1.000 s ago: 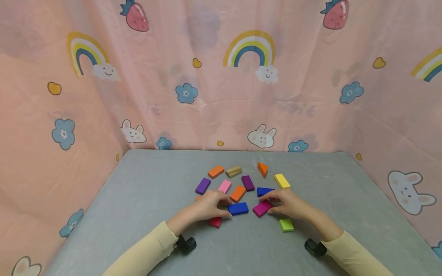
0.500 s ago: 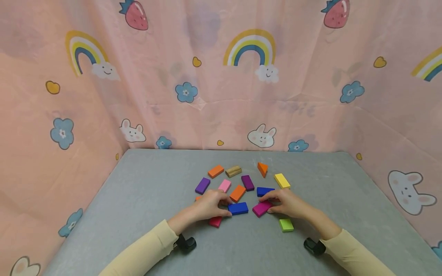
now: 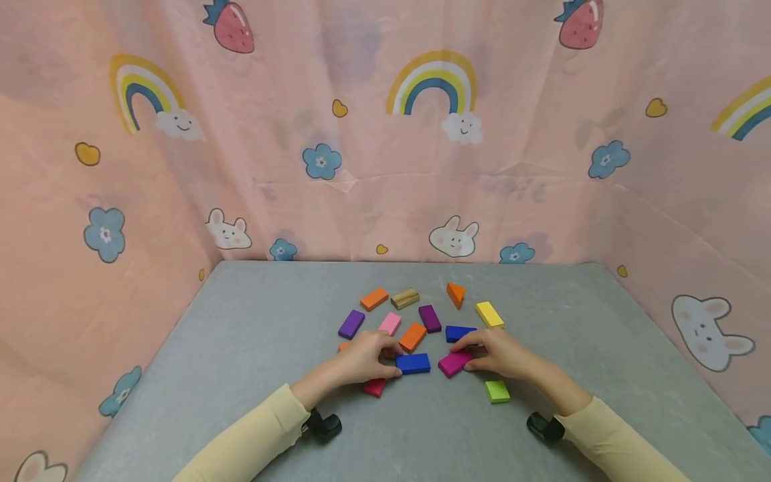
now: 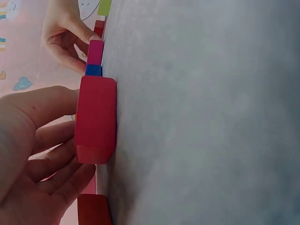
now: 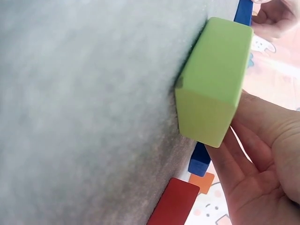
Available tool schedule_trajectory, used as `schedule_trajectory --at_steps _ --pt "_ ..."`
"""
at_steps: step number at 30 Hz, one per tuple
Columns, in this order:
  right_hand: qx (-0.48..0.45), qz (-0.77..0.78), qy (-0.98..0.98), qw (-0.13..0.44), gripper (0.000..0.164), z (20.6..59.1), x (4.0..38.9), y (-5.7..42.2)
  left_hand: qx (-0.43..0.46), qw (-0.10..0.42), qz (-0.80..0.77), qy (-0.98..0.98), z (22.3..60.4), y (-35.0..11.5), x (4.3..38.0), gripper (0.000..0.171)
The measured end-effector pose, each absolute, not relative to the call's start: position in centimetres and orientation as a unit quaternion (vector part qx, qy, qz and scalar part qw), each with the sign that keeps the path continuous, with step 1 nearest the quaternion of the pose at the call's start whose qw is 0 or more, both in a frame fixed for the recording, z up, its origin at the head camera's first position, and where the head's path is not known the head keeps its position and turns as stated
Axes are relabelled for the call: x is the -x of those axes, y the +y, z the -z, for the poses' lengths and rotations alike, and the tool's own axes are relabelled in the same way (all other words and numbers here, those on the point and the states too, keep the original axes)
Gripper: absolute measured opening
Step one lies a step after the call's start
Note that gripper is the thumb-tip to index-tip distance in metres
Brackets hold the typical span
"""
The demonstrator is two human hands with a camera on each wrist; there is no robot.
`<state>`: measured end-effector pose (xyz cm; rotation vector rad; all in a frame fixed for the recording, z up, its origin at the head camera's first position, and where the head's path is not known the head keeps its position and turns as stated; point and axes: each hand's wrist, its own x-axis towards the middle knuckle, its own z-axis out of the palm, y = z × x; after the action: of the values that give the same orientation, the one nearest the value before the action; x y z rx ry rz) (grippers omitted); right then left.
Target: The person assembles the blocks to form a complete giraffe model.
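Observation:
My left hand (image 3: 367,358) pinches the left end of a blue block (image 3: 413,363) between thumb and fingers. A pink-magenta block (image 3: 454,364) lies just to the right, with the thumb and fingers of my right hand (image 3: 502,355) gripping its right end. Both blocks lie flat on the table. In the left wrist view a red block (image 4: 96,117) hides my left fingertips. A lime green block (image 5: 211,84) fills the middle of the right wrist view and covers the right fingertips there.
Behind the hands lie several loose blocks, among them an orange one (image 3: 412,337), a dark purple one (image 3: 430,318), a yellow one (image 3: 490,314) and a wood-coloured one (image 3: 405,298). An orange triangular block (image 3: 456,294) is farthest back. A patterned pink curtain (image 3: 385,201) surrounds the grey table (image 3: 271,321).

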<state>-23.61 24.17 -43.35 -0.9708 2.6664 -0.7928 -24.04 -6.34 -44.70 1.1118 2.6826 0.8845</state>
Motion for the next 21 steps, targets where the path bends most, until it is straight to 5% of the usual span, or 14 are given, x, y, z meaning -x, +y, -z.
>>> schedule_trajectory --at_steps 21 --pt "0.348 0.258 0.898 0.079 0.029 43.3 23.6 24.0 -0.412 0.026 -0.294 0.862 44.4 -7.3 22.3 0.023"
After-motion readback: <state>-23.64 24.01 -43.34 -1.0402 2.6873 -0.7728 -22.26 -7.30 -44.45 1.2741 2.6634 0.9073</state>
